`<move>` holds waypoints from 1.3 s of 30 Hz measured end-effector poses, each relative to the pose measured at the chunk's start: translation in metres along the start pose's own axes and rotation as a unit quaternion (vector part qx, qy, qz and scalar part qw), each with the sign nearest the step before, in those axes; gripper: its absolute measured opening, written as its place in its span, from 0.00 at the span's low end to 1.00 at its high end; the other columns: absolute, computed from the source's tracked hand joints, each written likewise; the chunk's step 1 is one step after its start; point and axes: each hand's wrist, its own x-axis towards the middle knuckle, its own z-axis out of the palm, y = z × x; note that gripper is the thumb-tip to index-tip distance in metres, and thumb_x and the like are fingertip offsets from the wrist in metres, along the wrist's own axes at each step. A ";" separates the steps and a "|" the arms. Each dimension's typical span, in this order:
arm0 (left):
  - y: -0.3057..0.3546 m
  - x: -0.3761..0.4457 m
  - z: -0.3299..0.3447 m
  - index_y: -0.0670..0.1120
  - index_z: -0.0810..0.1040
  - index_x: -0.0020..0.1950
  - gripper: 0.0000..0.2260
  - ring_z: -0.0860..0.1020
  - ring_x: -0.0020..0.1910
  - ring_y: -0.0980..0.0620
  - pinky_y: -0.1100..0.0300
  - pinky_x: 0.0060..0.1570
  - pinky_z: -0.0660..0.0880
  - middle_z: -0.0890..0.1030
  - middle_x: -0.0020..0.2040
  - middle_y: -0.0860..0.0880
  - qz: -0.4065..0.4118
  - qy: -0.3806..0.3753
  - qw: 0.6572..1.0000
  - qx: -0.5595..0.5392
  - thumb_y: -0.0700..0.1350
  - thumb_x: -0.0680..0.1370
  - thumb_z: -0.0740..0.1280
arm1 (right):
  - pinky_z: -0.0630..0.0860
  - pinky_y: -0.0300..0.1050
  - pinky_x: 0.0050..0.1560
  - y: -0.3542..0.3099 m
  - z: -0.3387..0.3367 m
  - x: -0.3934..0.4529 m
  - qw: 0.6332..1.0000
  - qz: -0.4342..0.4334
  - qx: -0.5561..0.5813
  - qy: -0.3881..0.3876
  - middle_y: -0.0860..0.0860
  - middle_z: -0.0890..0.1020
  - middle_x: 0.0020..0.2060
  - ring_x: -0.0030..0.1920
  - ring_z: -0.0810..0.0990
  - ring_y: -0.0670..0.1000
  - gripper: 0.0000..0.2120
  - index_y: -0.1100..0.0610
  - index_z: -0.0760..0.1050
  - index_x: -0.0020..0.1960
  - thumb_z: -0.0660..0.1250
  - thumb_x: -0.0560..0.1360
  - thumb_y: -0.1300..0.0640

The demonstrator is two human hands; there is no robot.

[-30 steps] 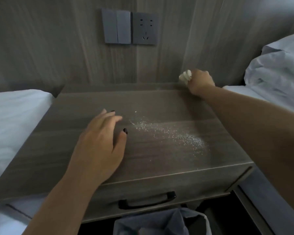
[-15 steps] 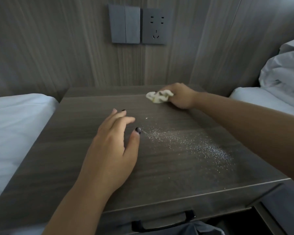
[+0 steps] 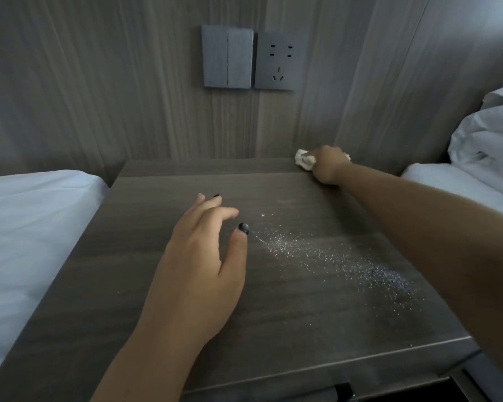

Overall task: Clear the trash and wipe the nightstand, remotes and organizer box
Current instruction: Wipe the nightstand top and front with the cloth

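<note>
**Head view: right hand balls up a cloth at the nightstand's back right corner, left hand flat and loose mid-top**

Right hand (image 3: 327,165) sits at the far right rear of the nightstand (image 3: 145,285), close to the wood wall panel (image 3: 99,97). Fingers are curled around a white cloth (image 3: 304,160), clenched on it. Most of the wad pokes out on the left side of the fist; a small bit shows on the right side too. Cloth is down at the tabletop, right where the top meets its raised back strip. Cannot tell how hard it presses.

Left hand (image 3: 198,265) is over the middle of the top, palm down, fingers relaxed and slightly spread, holding nothing. Dark nail polish visible on thumb and fingertips. Cannot tell whether the palm touches the wood or floats just above it.

A trail of white crumbs (image 3: 331,256) runs diagonally across the top, from just beside the left thumb toward the front right edge. It lies between the two hands, under the right forearm, well apart from the cloth. One bigger speck sits just past the thumb.

Surroundings: light switch (image 3: 227,56) and wall socket (image 3: 280,60) side by side on the panel above. White bed (image 3: 26,227) on the left, touching the nightstand side. Rumpled white bedding (image 3: 488,140) on the right. Drawer handle partly visible at the bottom edge.
</note>
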 end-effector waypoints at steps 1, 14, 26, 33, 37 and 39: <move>-0.001 0.001 -0.001 0.52 0.76 0.64 0.16 0.56 0.74 0.67 0.58 0.70 0.64 0.70 0.71 0.60 -0.002 0.005 1.000 -0.003 0.52 0.78 0.60 | 0.71 0.50 0.63 -0.009 -0.001 -0.003 0.999 -0.048 0.006 -0.004 0.57 0.78 0.63 0.63 0.75 0.60 0.18 0.53 0.76 0.64 0.58 0.78 0.61; 0.001 0.003 -0.011 0.54 0.75 0.65 0.14 0.56 0.74 0.68 0.54 0.71 0.65 0.70 0.71 0.61 -0.033 -0.003 0.999 -0.026 0.51 0.80 0.61 | 0.70 0.43 0.53 -0.032 -0.015 0.001 0.997 -0.063 0.044 0.015 0.58 0.80 0.59 0.61 0.77 0.59 0.15 0.57 0.79 0.59 0.59 0.77 0.64; 0.000 0.007 -0.038 0.54 0.72 0.67 0.15 0.73 0.65 0.52 0.54 0.66 0.69 0.74 0.65 0.57 -0.136 -0.014 0.991 -0.007 0.52 0.80 0.62 | 0.74 0.44 0.53 -0.109 -0.029 0.000 0.983 -0.161 0.083 -0.013 0.54 0.81 0.57 0.57 0.79 0.55 0.18 0.54 0.78 0.62 0.59 0.76 0.66; -0.011 0.011 -0.046 0.54 0.73 0.66 0.15 0.76 0.56 0.53 0.60 0.54 0.70 0.76 0.56 0.57 -0.168 0.005 0.986 -0.008 0.52 0.80 0.62 | 0.78 0.47 0.50 -0.135 -0.027 -0.036 0.958 -0.271 -0.003 -0.098 0.51 0.86 0.46 0.49 0.83 0.52 0.20 0.53 0.80 0.58 0.58 0.73 0.68; -0.011 0.012 -0.046 0.54 0.73 0.66 0.15 0.78 0.55 0.48 0.53 0.57 0.75 0.79 0.54 0.51 -0.180 0.008 0.983 -0.020 0.52 0.80 0.62 | 0.71 0.30 0.29 -0.137 -0.067 -0.038 0.960 -0.225 0.100 -0.136 0.41 0.81 0.26 0.29 0.79 0.39 0.17 0.48 0.76 0.49 0.58 0.75 0.68; -0.011 0.012 -0.046 0.54 0.73 0.66 0.15 0.78 0.55 0.48 0.52 0.57 0.75 0.79 0.54 0.51 -0.186 0.003 0.982 -0.015 0.52 0.80 0.62 | 0.71 0.40 0.40 -0.151 -0.063 -0.015 0.968 -0.202 0.133 -0.059 0.48 0.82 0.39 0.42 0.80 0.48 0.13 0.50 0.77 0.47 0.58 0.76 0.65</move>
